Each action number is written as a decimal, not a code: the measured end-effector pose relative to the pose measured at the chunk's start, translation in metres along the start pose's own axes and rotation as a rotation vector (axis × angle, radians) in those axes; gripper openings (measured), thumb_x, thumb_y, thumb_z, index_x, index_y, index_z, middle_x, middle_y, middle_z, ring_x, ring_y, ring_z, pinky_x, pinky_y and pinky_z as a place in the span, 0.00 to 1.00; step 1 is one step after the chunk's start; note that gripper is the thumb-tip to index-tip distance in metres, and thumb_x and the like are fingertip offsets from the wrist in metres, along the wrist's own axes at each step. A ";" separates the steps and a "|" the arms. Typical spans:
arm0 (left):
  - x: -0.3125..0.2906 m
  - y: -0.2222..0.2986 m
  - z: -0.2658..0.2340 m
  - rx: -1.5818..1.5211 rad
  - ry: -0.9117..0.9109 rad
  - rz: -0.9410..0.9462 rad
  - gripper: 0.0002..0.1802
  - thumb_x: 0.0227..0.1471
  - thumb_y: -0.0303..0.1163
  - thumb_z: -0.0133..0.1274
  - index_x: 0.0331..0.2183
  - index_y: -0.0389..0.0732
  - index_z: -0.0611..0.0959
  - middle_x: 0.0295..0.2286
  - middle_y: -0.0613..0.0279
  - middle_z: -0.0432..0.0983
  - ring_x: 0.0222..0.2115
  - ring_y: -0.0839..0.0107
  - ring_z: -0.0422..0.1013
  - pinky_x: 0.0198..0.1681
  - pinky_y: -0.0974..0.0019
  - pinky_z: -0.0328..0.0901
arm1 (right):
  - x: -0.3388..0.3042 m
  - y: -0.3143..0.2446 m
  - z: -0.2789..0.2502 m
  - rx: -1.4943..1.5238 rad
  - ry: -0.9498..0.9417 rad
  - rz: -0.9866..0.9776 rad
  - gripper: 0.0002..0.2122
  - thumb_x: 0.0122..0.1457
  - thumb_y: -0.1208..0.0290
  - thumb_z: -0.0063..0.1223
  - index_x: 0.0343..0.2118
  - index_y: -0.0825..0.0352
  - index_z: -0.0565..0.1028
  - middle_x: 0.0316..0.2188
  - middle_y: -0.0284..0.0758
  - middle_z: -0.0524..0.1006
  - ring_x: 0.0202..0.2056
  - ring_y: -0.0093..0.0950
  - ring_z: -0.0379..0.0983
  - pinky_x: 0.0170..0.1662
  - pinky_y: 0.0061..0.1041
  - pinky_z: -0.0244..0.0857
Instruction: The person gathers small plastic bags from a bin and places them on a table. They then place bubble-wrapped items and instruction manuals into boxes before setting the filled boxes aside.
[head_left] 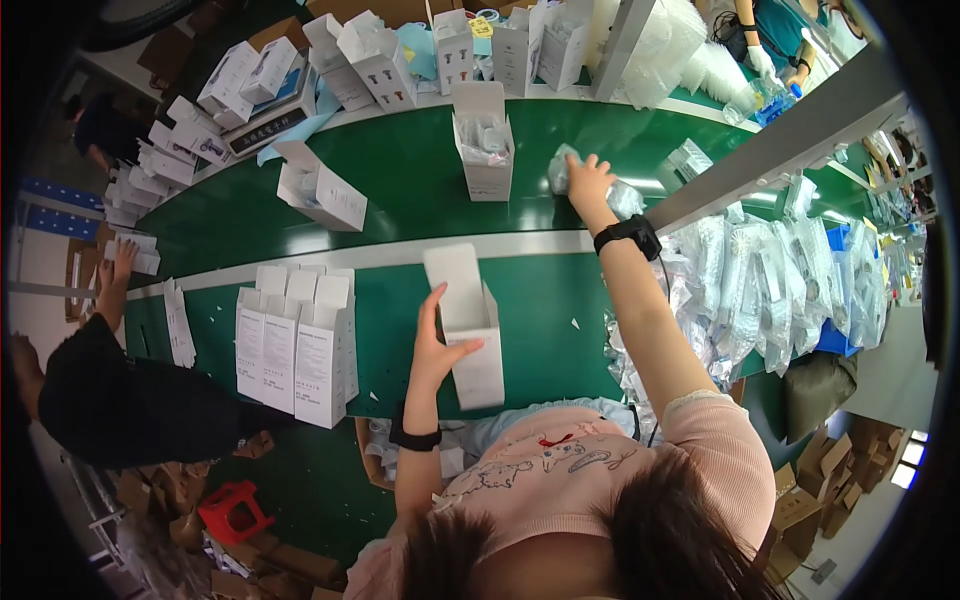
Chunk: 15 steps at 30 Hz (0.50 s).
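Note:
My left hand (437,345) is closed round a tall white carton (478,365) with its top flap raised, on the green table in front of me. The thumb lies across the carton's front. My right hand (592,184) reaches out over the green belt, its thumb against a clear plastic bag (560,170); what the bag contains cannot be made out. Another clear bag (626,200) lies beside the right wrist. Left of my left hand stands a group of white cartons (295,345) with raised flaps.
On the belt stand a filled open carton (484,145) and a tilted carton (322,190). A pile of bagged parts (750,270) lies at right, below a slanting metal post (770,130). A co-worker's hand (122,258) touches cartons at far left. More cartons (375,62) line the back.

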<state>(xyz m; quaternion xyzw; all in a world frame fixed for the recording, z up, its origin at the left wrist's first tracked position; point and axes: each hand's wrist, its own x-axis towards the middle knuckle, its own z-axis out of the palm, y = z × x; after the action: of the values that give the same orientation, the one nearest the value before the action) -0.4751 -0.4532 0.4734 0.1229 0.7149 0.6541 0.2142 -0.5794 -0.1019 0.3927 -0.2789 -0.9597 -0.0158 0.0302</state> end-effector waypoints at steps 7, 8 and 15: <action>0.002 0.035 0.027 0.355 0.106 0.114 0.39 0.25 0.25 0.64 0.41 0.40 0.60 0.43 0.53 0.59 0.44 0.58 0.59 0.45 0.61 0.58 | -0.090 -0.003 -0.135 1.026 0.202 -0.207 0.36 0.34 0.73 0.59 0.50 0.61 0.56 0.45 0.41 0.62 0.44 0.38 0.62 0.47 0.29 0.57; -0.002 0.033 0.031 0.337 0.134 0.101 0.39 0.25 0.25 0.64 0.40 0.40 0.59 0.43 0.52 0.59 0.44 0.57 0.60 0.45 0.61 0.58 | -0.110 -0.003 -0.163 1.028 0.198 -0.204 0.36 0.34 0.73 0.59 0.50 0.61 0.56 0.45 0.41 0.62 0.44 0.38 0.62 0.47 0.29 0.57; -0.003 0.021 0.082 0.324 0.195 0.097 0.40 0.23 0.24 0.65 0.37 0.42 0.55 0.43 0.46 0.58 0.43 0.52 0.59 0.44 0.56 0.57 | -0.177 -0.014 -0.209 1.769 0.356 -0.061 0.37 0.40 0.73 0.57 0.53 0.66 0.49 0.44 0.35 0.62 0.47 0.30 0.58 0.50 0.27 0.52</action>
<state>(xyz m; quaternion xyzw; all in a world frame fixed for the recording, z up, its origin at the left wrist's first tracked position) -0.4360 -0.3795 0.4898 0.1260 0.8215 0.5488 0.0894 -0.4274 -0.2185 0.5891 -0.1219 -0.6094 0.6843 0.3815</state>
